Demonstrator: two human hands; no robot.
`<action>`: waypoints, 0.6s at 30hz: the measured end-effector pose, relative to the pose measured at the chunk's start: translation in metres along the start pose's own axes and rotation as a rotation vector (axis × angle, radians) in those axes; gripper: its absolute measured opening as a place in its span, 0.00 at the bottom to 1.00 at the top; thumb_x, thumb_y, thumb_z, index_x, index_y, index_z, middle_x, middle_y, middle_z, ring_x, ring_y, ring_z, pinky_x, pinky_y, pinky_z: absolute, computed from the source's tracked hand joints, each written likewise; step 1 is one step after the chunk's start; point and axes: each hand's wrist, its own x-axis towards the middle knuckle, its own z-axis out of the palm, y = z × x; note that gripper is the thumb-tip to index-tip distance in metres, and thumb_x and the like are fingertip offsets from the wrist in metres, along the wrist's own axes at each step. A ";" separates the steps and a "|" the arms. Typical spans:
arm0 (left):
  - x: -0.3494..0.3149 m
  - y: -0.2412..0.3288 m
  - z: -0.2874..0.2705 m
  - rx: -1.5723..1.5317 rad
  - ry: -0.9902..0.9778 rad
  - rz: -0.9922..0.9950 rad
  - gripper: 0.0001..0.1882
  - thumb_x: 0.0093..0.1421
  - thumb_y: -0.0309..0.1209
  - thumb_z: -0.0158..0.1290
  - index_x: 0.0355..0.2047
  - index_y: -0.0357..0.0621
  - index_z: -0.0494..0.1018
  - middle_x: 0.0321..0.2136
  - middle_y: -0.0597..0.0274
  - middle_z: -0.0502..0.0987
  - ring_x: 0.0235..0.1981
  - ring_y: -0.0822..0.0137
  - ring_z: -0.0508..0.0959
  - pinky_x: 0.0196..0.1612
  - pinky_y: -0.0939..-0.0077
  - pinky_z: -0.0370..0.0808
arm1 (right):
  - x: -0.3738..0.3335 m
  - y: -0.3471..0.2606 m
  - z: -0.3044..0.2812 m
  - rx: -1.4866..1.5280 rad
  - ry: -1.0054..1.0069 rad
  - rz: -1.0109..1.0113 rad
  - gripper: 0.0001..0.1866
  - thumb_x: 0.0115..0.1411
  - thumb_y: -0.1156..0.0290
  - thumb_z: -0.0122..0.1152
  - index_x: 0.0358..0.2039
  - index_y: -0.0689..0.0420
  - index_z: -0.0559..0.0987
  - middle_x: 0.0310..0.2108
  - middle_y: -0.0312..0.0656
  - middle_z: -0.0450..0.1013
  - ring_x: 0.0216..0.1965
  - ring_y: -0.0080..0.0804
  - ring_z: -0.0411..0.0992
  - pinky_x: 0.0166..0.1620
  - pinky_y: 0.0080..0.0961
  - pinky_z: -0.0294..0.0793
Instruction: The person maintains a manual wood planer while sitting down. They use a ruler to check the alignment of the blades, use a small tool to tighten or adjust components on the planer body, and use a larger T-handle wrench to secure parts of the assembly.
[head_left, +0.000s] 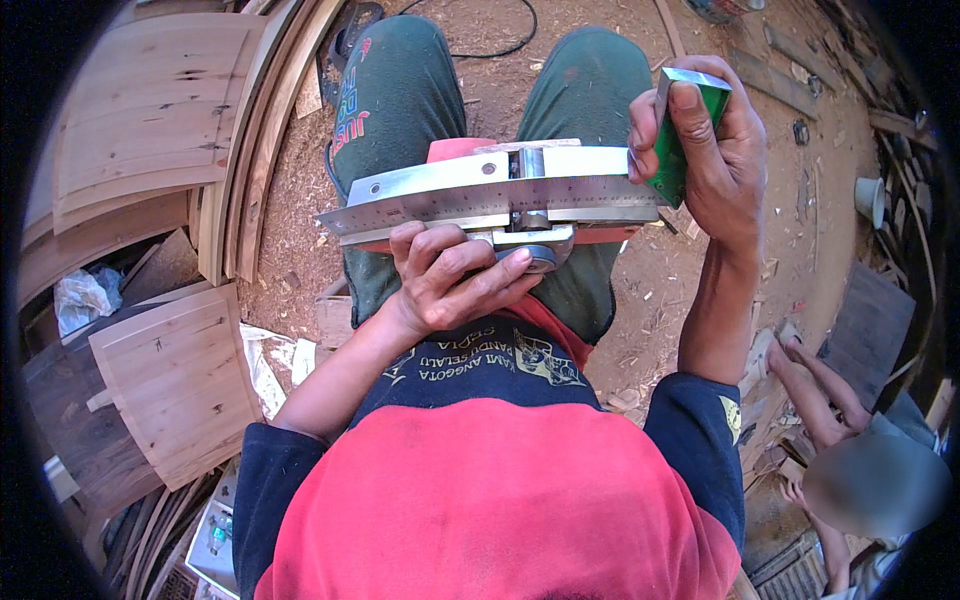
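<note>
An electric hand planer [425,175] with a red body lies upside down across my lap, its bright metal sole facing up. A cutter drum [532,165] shows in the gap at the middle of the sole. My right hand [728,165] is closed round the green handle of a try square [440,202]. The square's thin steel blade, marked like a ruler, stretches left along the sole and over the drum gap. My left hand [455,275] grips the planer's near side, fingers bent by the blade and beside a round dark knob [541,258].
Wooden panels [160,100] and long boards [265,150] stand at the left, with another pale panel [175,380] nearer. Shavings cover the dirt floor [660,330]. Another person [820,400] sits low at the right. A dark cable [510,45] curls beyond my knees.
</note>
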 end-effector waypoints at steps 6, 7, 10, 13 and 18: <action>0.000 0.000 -0.001 -0.001 -0.014 0.000 0.27 0.44 0.43 0.77 0.47 0.68 0.85 0.33 0.81 0.71 0.37 0.70 0.72 0.46 0.62 0.64 | -0.002 -0.001 0.001 -0.010 0.004 -0.006 0.13 0.77 0.61 0.56 0.50 0.58 0.71 0.29 0.41 0.76 0.23 0.22 0.74 0.28 0.21 0.77; 0.000 0.000 -0.001 0.001 -0.010 0.002 0.27 0.44 0.43 0.77 0.47 0.68 0.85 0.33 0.81 0.71 0.37 0.70 0.72 0.46 0.62 0.64 | -0.002 -0.001 0.001 -0.015 0.004 -0.005 0.13 0.77 0.62 0.56 0.50 0.58 0.71 0.29 0.41 0.76 0.24 0.22 0.74 0.28 0.21 0.77; 0.000 -0.001 -0.001 -0.001 -0.009 0.009 0.27 0.44 0.43 0.77 0.47 0.68 0.85 0.33 0.81 0.71 0.37 0.70 0.72 0.46 0.63 0.64 | -0.004 -0.001 0.002 -0.021 0.013 -0.009 0.13 0.77 0.62 0.56 0.50 0.59 0.71 0.29 0.41 0.76 0.23 0.22 0.74 0.28 0.21 0.76; 0.001 0.000 -0.001 -0.001 -0.009 0.005 0.27 0.44 0.43 0.77 0.47 0.68 0.85 0.34 0.81 0.71 0.37 0.70 0.72 0.46 0.63 0.64 | -0.004 -0.001 0.002 -0.018 0.009 -0.016 0.13 0.77 0.63 0.56 0.51 0.59 0.71 0.29 0.41 0.76 0.23 0.22 0.74 0.29 0.21 0.76; 0.001 0.000 -0.002 0.000 -0.013 -0.004 0.27 0.43 0.44 0.78 0.47 0.68 0.85 0.34 0.81 0.71 0.37 0.70 0.72 0.46 0.63 0.64 | -0.004 -0.004 0.000 -0.043 -0.008 0.003 0.14 0.78 0.62 0.54 0.53 0.59 0.70 0.29 0.42 0.74 0.25 0.23 0.73 0.30 0.24 0.77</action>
